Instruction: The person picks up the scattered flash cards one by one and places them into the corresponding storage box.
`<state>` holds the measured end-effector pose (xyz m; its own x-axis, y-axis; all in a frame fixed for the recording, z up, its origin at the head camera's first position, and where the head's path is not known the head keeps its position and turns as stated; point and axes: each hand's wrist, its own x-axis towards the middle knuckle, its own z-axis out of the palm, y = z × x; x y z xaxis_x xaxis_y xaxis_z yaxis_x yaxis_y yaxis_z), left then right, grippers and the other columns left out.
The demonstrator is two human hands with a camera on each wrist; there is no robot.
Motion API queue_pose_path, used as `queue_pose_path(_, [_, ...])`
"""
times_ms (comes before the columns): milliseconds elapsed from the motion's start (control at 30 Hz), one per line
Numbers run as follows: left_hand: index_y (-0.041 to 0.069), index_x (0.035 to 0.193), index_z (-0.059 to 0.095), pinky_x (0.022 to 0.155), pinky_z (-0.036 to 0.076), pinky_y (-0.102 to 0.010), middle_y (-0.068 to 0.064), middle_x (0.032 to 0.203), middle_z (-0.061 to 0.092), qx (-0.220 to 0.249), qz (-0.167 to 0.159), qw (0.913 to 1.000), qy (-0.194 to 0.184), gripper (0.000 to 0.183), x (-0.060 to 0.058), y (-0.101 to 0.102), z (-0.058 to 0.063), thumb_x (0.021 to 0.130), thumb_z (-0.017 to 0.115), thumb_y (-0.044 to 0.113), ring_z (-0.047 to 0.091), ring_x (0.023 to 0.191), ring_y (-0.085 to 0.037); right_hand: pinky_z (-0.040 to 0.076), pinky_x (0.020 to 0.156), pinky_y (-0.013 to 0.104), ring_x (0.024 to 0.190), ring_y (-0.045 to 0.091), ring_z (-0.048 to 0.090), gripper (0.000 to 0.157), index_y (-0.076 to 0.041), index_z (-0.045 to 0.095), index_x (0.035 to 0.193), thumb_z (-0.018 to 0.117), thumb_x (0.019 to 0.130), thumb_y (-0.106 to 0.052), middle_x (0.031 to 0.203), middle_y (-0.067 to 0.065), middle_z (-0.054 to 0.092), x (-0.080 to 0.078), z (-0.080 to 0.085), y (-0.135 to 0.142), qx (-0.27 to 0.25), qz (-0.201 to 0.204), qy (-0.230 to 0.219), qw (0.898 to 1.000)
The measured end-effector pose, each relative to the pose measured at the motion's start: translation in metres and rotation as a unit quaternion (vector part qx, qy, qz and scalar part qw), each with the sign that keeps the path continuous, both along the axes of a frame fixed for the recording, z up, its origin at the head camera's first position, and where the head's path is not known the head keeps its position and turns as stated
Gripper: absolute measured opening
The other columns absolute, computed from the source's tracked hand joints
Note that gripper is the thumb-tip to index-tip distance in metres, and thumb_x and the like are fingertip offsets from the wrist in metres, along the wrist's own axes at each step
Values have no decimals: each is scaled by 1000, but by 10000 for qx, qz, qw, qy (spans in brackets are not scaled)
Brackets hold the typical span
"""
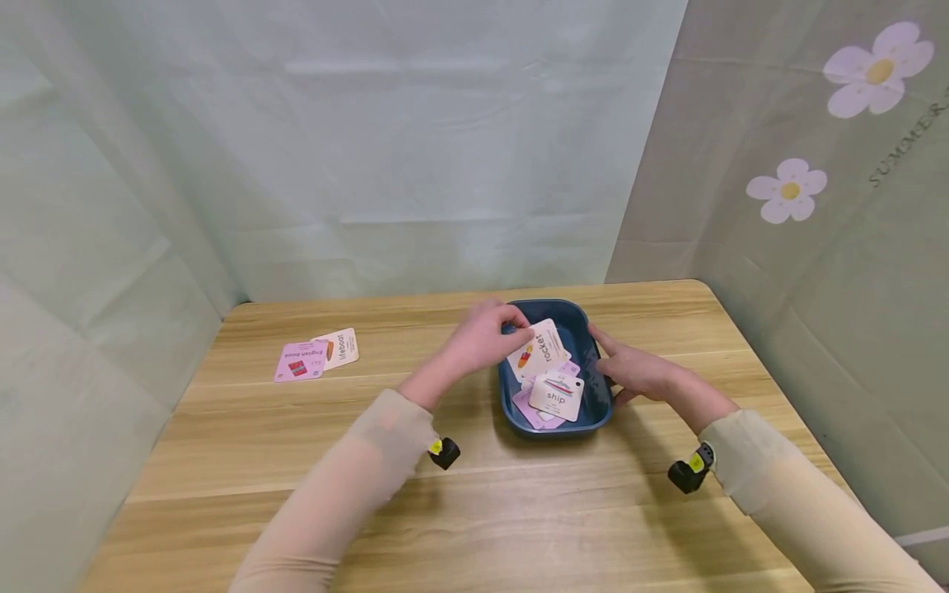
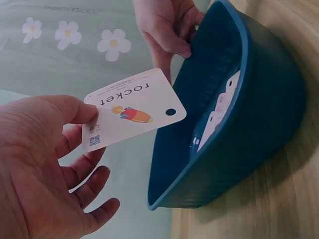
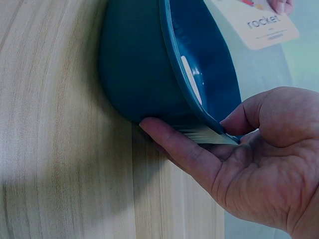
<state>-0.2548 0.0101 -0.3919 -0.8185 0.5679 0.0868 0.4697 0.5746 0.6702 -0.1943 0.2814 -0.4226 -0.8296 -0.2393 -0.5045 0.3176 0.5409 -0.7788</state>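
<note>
Between thumb and fingers, my left hand (image 1: 491, 333) pinches a white card (image 2: 134, 112) printed "rocket" with a small rocket picture, held above the blue bin (image 2: 279, 94). My right hand (image 1: 638, 368) grips the bin's right side, its thumb (image 3: 237, 120) at the rim and its fingers along the outer wall, as the right wrist view shows. Inside the bin lie several cards, with a white "ship" card (image 1: 558, 396) on top and pink cards (image 1: 535, 409) partly hidden under it.
Left on the wooden table (image 1: 245, 461) lie a pink "English book" card (image 1: 301, 361) and a white "lifeboat" card (image 1: 341, 347), overlapping. A pale curtain (image 1: 415, 148) hangs behind the table, and a grey flowered one stands at the right.
</note>
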Motion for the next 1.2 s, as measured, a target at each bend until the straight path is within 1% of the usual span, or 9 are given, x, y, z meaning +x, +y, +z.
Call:
queue_pose_path(67, [16,102,75,83,47,-37,-7,107,63,-188,-14,9998,84,19,0,2,-2,98,68,33,52,103,-26,59,84,48,135,48,45,81,-29,-13,163,40,105,-11,166,30,-1,0,0,0,-28,8,16,10000])
queue_pose_path(133, [17,103,75,85,46,-38,-7,109,63,-375,-17,9992,154,19,1,4,-5,99,67,33,50,106,-26,59,84,48,134,48,46,81,-29,-13,163,40,105,-10,166,30,0,0,0,0,-49,6,27,10000])
queue_pose_path(267, [18,101,75,96,43,-41,-4,115,64,-685,-103,9969,372,18,3,7,-8,99,67,33,50,115,-28,59,84,48,134,48,46,81,-28,-13,163,40,105,-10,166,30,-1,0,0,1,-24,23,39,10000])
queue_pose_path(333, [19,99,75,99,42,-41,-4,118,64,-839,-173,9951,495,17,4,9,-9,99,66,34,50,117,-29,59,84,47,134,48,46,80,-28,-12,163,40,105,-11,167,29,-1,0,0,0,22,19,40,10000])
queue_pose_path(433, [21,99,75,97,43,-41,-4,119,64,-1096,-291,9912,683,17,7,12,-12,99,67,35,50,116,-29,58,85,48,136,49,44,80,-28,-12,163,40,105,-11,167,28,-2,0,-1,1,68,46,55,10000])
queue_pose_path(533, [22,101,76,94,43,-41,-5,118,65,-1294,-397,9881,726,17,9,15,-14,98,67,36,50,113,-27,58,85,48,136,49,44,80,-28,-11,164,40,105,-11,167,27,-1,0,-2,1,85,32,63,9999])
queue_pose_path(833, [26,103,78,96,42,-42,-1,119,65,-1676,-675,9806,765,18,13,20,-21,99,65,37,48,114,-25,58,85,48,137,51,41,80,-27,-11,164,40,105,-10,167,27,-3,0,0,1,86,17,73,9999])
queue_pose_path(1000, [27,102,78,94,42,-40,-1,119,66,-1739,-876,9778,780,16,15,20,-23,98,65,35,47,110,-23,59,84,47,136,50,43,80,-27,-12,164,39,105,-10,167,28,-2,0,-1,1,40,31,52,10000])
queue_pose_path(1200, [27,102,79,97,40,-41,3,120,65,-1824,-1005,9743,854,18,17,22,-24,98,65,38,46,111,-23,58,86,49,138,52,41,79,-28,-12,164,39,105,-11,167,27,-3,1,1,2,31,40,66,10000])
